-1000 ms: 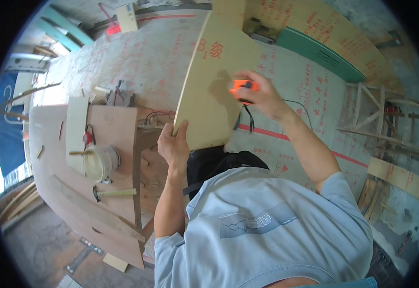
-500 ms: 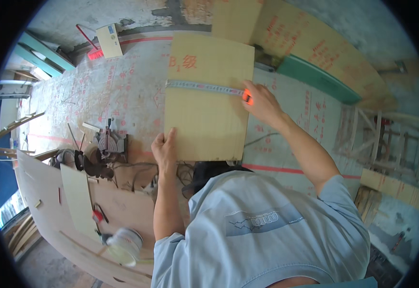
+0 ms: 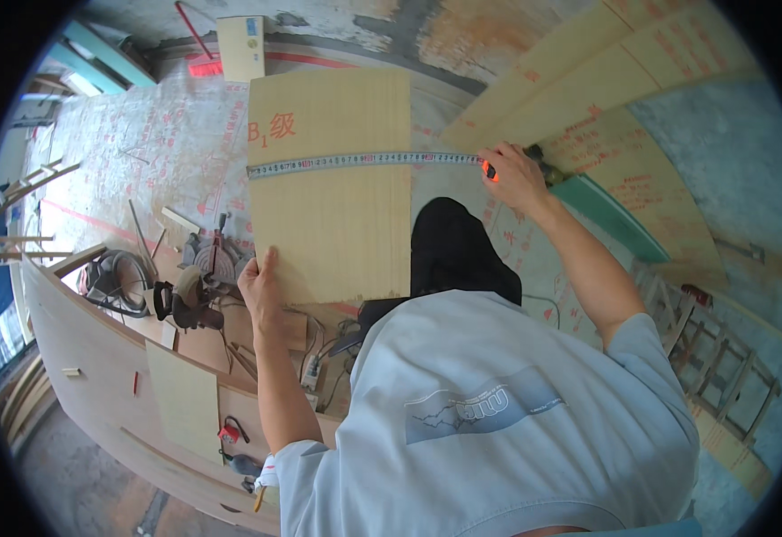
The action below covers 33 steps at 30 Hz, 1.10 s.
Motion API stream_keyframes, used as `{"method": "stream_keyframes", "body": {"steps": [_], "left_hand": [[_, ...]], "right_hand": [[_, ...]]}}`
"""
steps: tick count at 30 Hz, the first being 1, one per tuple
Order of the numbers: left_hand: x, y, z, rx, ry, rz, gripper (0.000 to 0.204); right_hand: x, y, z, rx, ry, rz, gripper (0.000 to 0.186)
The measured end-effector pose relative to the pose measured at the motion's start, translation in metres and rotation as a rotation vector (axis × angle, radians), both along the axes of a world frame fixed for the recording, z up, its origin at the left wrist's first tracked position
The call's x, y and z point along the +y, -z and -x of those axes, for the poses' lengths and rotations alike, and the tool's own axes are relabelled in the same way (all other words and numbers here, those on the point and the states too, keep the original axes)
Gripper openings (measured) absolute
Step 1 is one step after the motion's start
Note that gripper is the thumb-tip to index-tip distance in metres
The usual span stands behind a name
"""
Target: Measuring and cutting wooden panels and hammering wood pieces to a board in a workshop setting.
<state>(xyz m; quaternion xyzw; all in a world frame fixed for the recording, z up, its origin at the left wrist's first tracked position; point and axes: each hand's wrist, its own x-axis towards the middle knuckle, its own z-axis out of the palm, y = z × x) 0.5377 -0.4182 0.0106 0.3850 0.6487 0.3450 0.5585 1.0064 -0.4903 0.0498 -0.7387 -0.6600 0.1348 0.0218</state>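
A pale tan board (image 3: 337, 237) with red printing stands in front of me, held by its lower left edge. My left hand (image 3: 261, 288) is closed on that edge, thumb on the front face. My right hand (image 3: 518, 182), to the right of the board, grips an orange and black tape measure (image 3: 490, 170). From it the steel blade (image 3: 337, 162) runs out across the board's upper half to the left edge. The blade's pulled-out length reaches past the board's right edge. Whether the blade's end is hooked over the left edge is too small to tell.
A mitre saw (image 3: 212, 257) stands at left, beside a bench with a large pale sheet (image 3: 86, 340). Big printed boards (image 3: 579, 76) lean at upper right, near a green panel (image 3: 610, 217). A wooden frame (image 3: 717, 353) lies at right; a red broom (image 3: 204, 64) stands far left.
My right hand has drawn the tape measure farther right, past the board's edge, lengthening the blade. The board sits farther left in view, and my black-clad knee now shows beside it.
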Motion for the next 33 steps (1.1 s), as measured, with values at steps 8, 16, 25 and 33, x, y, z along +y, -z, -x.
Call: {"method": "stream_keyframes", "body": {"steps": [8,16,25,33], "left_hand": [[0.082,0.028,0.037,0.03,-0.202,0.097,0.026],[0.193,0.104,0.028,0.334,-0.342,0.308,0.037],[0.231,0.206,-0.028,0.072,-0.69,0.603,0.04],[0.265,0.294,-0.019,-0.215,-0.893,0.709,0.034]], "right_hand": [[0.195,0.05,0.025,0.11,-0.21,0.13,0.029],[0.447,0.179,0.041,0.317,-0.389,0.393,0.021],[0.694,0.342,0.084,0.002,0.202,0.59,0.035],[0.824,0.464,0.163,-0.212,0.241,0.435,0.036]]}}
